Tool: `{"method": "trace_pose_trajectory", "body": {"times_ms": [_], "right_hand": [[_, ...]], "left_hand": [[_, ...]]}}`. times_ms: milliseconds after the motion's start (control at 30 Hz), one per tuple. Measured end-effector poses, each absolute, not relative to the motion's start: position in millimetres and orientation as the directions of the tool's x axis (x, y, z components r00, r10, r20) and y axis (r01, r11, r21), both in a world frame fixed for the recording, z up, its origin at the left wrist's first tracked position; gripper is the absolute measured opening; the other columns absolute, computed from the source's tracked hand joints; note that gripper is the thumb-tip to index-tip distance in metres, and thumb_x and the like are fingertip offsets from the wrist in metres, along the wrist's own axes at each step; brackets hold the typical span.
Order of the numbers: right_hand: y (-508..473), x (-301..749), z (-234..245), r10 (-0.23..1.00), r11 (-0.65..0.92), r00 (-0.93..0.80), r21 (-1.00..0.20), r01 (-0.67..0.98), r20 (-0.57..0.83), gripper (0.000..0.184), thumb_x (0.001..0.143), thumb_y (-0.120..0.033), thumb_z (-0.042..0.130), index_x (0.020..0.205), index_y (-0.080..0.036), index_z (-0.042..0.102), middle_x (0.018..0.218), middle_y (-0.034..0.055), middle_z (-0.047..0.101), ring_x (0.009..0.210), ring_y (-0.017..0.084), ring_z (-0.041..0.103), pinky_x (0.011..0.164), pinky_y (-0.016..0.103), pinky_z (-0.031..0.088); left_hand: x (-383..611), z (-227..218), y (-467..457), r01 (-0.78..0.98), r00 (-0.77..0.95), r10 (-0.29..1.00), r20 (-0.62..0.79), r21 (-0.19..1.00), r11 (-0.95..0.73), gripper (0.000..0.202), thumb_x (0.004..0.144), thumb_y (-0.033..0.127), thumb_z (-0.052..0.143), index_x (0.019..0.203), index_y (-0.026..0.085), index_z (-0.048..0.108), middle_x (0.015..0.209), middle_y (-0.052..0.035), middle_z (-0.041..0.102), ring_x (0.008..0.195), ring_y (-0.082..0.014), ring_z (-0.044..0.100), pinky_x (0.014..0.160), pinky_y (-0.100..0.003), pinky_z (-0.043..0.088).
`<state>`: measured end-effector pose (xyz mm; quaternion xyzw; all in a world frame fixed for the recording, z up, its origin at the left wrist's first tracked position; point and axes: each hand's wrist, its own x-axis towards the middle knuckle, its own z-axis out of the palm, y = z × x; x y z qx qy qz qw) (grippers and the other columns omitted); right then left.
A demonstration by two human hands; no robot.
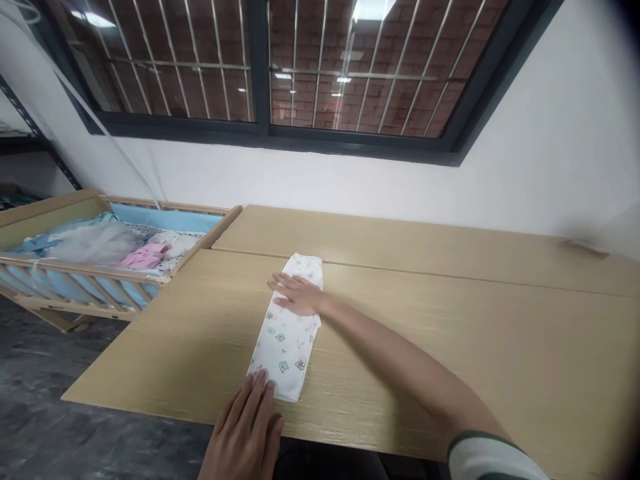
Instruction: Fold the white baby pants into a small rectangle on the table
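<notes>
White cloth (285,343) with little green pictures lay under the right hand (299,295), which rested flat with its fingers a bit apart. The left hand (243,427) was flat too, and its fingertips touched the near end of the cloth. The cloth made a long strip on the wooden bench (450,327), and its far end went over a thin crack (400,271). To the left stood a wooden crib (90,265) with a pink cloth (147,256) inside. Behind the bench, a window (263,67) had metal bars.

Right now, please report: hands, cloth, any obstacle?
Left hand: on near end of patterned cloth. Right hand: over far half. Cloth on tabletop, only hands covering.
</notes>
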<state>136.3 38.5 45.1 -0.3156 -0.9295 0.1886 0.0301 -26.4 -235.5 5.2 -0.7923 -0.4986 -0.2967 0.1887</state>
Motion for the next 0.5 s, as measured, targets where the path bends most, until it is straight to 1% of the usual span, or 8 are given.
{"method": "trace_pose_trajectory", "body": {"times_ms": [100, 167, 267, 333, 400, 500], "right_hand": [[77.5, 142.5, 42.4, 0.69, 0.681, -0.722, -0.289, 0.673, -0.055, 0.07, 0.103, -0.064, 0.022, 0.162, -0.027, 0.021, 0.169, 0.0037, 0.012, 0.157, 0.021, 0.007, 0.126, 0.043, 0.003], [96.2, 146.5, 41.3, 0.734, 0.652, -0.679, -0.244, 0.718, -0.034, 0.072, 0.103, -0.062, 0.019, 0.162, -0.023, 0.019, 0.169, 0.005, 0.012, 0.157, 0.023, 0.007, 0.126, 0.044, 0.004], [114.0, 151.5, 39.8, 0.754, 0.646, -0.657, -0.18, 0.742, -0.003, 0.072, 0.103, -0.058, 0.016, 0.162, -0.016, 0.019, 0.169, 0.0079, 0.013, 0.156, 0.025, 0.008, 0.126, 0.043, 0.006], [118.9, 154.1, 39.6, 0.751, 0.656, -0.659, -0.144, 0.741, 0.032, 0.069, 0.104, -0.053, 0.017, 0.162, -0.015, 0.022, 0.168, 0.0093, 0.016, 0.156, 0.025, 0.011, 0.126, 0.044, 0.009], [117.2, 156.3, 40.6, 0.737, 0.676, -0.668, -0.11, 0.729, 0.102, 0.065, 0.105, -0.046, 0.021, 0.16, -0.013, 0.026, 0.167, 0.0119, 0.02, 0.156, 0.026, 0.014, 0.125, 0.045, 0.011], [97.3, 160.0, 44.7, 0.689, 0.714, -0.678, -0.08, 0.695, 0.257, 0.057, 0.103, -0.032, 0.031, 0.156, -0.01, 0.033, 0.164, 0.0168, 0.027, 0.153, 0.029, 0.02, 0.123, 0.048, 0.016]], "left_hand": [[-28.2, 6.8, -237.8, 0.906, 0.336, 0.677, 0.655, -0.028, -0.423, 0.044, 0.097, 0.03, 0.047, 0.138, 0.017, 0.054, 0.131, -0.0126, 0.067, 0.12, -0.0264, 0.064, 0.09, -0.037, 0.056], [-26.6, 8.9, -239.2, 0.91, 0.349, 0.669, 0.656, -0.068, -0.409, 0.04, 0.099, 0.03, 0.045, 0.135, 0.016, 0.057, 0.131, -0.0115, 0.068, 0.119, -0.0252, 0.064, 0.091, -0.035, 0.055], [-18.1, 11.8, -240.4, 0.905, 0.39, 0.637, 0.665, -0.15, -0.398, 0.037, 0.1, 0.029, 0.042, 0.127, 0.012, 0.062, 0.126, -0.0103, 0.07, 0.114, -0.0233, 0.066, 0.089, -0.032, 0.053], [-10.8, 12.7, -239.9, 0.892, 0.419, 0.603, 0.679, -0.185, -0.412, 0.036, 0.101, 0.028, 0.042, 0.122, 0.011, 0.065, 0.122, -0.0097, 0.072, 0.11, -0.0223, 0.068, 0.086, -0.03, 0.053], [-6.3, 13.4, -237.9, 0.88, 0.429, 0.578, 0.694, -0.178, -0.44, 0.035, 0.101, 0.027, 0.041, 0.12, 0.011, 0.066, 0.119, -0.0089, 0.073, 0.106, -0.0213, 0.068, 0.084, -0.03, 0.052], [-8.6, 15.0, -232.9, 0.867, 0.402, 0.6, 0.692, -0.077, -0.492, 0.033, 0.103, 0.025, 0.04, 0.12, 0.016, 0.067, 0.117, -0.0059, 0.074, 0.102, -0.0191, 0.069, 0.084, -0.03, 0.052]]}}
